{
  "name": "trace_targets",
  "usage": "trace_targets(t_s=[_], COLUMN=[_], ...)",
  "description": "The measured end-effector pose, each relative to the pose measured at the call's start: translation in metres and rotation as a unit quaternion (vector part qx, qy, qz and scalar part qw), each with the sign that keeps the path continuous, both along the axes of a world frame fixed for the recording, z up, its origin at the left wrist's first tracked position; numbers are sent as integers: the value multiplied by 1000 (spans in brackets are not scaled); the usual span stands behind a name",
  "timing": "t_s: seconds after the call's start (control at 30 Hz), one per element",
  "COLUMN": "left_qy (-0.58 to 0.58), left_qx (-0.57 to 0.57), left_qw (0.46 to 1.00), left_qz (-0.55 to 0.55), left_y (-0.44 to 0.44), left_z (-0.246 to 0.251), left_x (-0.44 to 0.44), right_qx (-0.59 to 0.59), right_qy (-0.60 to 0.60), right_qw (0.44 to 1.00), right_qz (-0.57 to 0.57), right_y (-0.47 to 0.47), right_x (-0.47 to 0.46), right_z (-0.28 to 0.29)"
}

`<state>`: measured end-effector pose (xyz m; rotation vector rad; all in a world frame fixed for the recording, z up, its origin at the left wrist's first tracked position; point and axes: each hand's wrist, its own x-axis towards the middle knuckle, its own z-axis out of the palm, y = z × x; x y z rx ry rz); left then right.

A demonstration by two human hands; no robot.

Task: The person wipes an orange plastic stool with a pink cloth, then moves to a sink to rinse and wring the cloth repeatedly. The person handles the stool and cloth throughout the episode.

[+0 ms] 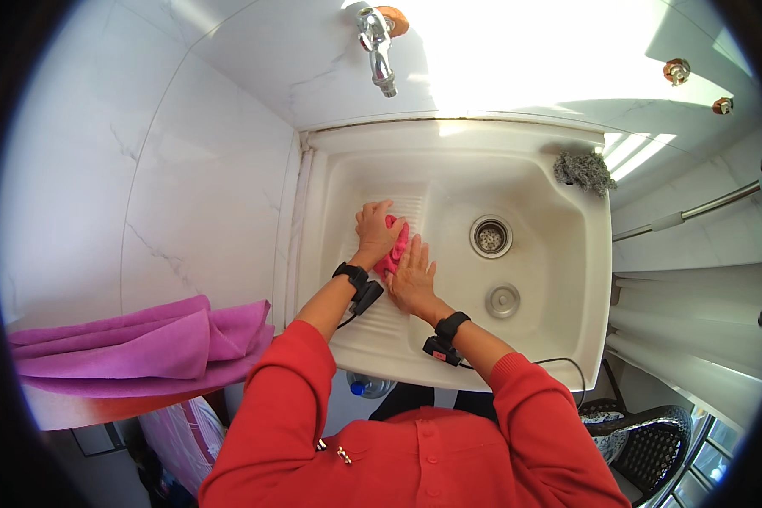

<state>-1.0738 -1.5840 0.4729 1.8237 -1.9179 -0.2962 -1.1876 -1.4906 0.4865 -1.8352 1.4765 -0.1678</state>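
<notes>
A bunched pink cloth lies on the ribbed washboard slope in the left part of a white laundry sink. Over its upper left side, my left hand grips it with curled fingers and thumb. My right hand rests against the cloth's lower right edge, fingers stretched out and slightly apart, the thumb near its lower end. Part of the cloth is hidden under the hands. Each wrist wears a black strap with a small cabled device.
A chrome tap juts from the tiled wall. Right of my hands are the drain and a loose metal strainer lid. A grey mesh scrubber sits on the back right corner. A purple towel hangs at left; a wicker chair stands right.
</notes>
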Motion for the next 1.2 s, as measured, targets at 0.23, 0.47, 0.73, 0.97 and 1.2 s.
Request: trace_targets(t_s=[0.23, 0.47, 0.73, 0.97, 1.2], left_qy=[18, -79, 62, -49, 62], left_qx=[47, -38, 102, -45, 88], left_qw=[994, 996, 991, 997, 990], left_qz=[-98, 6, -61, -40, -92], left_y=[82, 2, 78, 14, 70], left_z=[49, -6, 46, 3, 45], left_x=[8, -5, 4, -11, 7], right_qx=[35, 0, 47, 22, 30], right_qy=[-7, 8, -26, 6, -22], right_qw=[999, 1000, 999, 1000, 999], right_qz=[-2, -26, 4, -12, -11], right_y=[-2, 1, -1, -2, 0], right_x=[-7, 3, -8, 2, -6], right_z=[15, 5, 18, 9, 17])
